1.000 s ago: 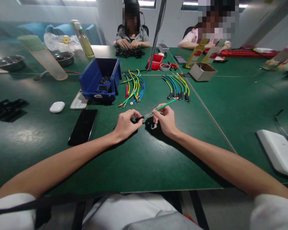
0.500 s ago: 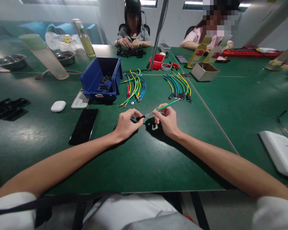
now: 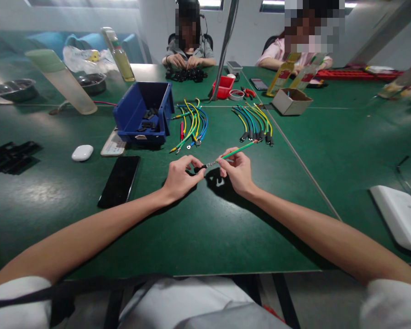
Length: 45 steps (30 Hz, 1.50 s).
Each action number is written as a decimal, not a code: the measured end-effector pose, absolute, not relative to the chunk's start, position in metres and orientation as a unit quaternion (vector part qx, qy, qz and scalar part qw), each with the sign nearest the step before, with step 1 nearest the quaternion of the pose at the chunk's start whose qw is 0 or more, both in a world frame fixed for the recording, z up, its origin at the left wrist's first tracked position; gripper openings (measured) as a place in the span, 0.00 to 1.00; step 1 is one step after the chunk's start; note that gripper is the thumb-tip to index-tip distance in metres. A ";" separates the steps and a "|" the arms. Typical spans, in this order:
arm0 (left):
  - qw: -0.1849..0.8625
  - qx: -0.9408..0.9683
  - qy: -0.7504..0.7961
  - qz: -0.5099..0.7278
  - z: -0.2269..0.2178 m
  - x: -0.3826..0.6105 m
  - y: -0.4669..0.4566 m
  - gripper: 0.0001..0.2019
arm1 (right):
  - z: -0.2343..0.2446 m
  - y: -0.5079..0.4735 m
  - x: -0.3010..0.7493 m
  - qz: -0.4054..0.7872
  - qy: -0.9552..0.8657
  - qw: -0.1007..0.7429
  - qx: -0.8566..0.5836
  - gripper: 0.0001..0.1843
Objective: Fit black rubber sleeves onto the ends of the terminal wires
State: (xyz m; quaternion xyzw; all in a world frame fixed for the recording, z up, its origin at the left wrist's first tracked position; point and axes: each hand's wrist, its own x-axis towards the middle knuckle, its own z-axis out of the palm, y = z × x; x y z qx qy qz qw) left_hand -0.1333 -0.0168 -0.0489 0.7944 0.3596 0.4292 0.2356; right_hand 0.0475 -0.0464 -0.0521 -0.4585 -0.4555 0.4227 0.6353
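Note:
My left hand (image 3: 185, 177) pinches a small black sleeve (image 3: 199, 169) between thumb and fingers. A green wire (image 3: 239, 150) is gripped by my right hand (image 3: 238, 172), and its metal terminal (image 3: 210, 164) points at the sleeve's end. Whether the terminal's tip touches the sleeve is too small to tell. Beyond my hands lies a bunch of loose yellow, green and blue wires (image 3: 193, 121). To its right, a second bunch of wires (image 3: 255, 119) has black sleeves on its near ends. A blue bin (image 3: 142, 137) with black pieces inside stands at the left.
A black phone (image 3: 119, 182), a white earbud case (image 3: 82, 152) and black parts (image 3: 12, 156) lie to the left. A metal pole (image 3: 224, 50) rises behind the wires, near a red box (image 3: 222, 87) and a cardboard box (image 3: 292, 103). Two people sit across the green table (image 3: 205, 237).
Almost nothing differs; my hands hold the sleeve and wire in nearly the same pose. The whole view has shifted very slightly.

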 end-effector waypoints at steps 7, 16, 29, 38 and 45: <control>0.233 0.795 0.354 0.434 -0.049 -0.133 -0.017 0.03 | -0.054 -0.046 0.047 0.424 -0.457 0.640 -0.450 0.16; 0.232 0.795 0.352 0.436 -0.049 -0.133 -0.016 0.03 | -0.053 -0.047 0.047 0.425 -0.458 0.641 -0.445 0.15; 0.231 0.797 0.354 0.430 -0.052 -0.134 -0.015 0.03 | -0.052 -0.047 0.047 0.422 -0.463 0.634 -0.453 0.17; 0.233 0.798 0.353 0.429 -0.051 -0.134 -0.015 0.03 | -0.051 -0.048 0.047 0.423 -0.463 0.631 -0.457 0.17; 0.235 0.796 0.355 0.431 -0.050 -0.134 -0.016 0.03 | -0.053 -0.047 0.048 0.428 -0.462 0.632 -0.452 0.16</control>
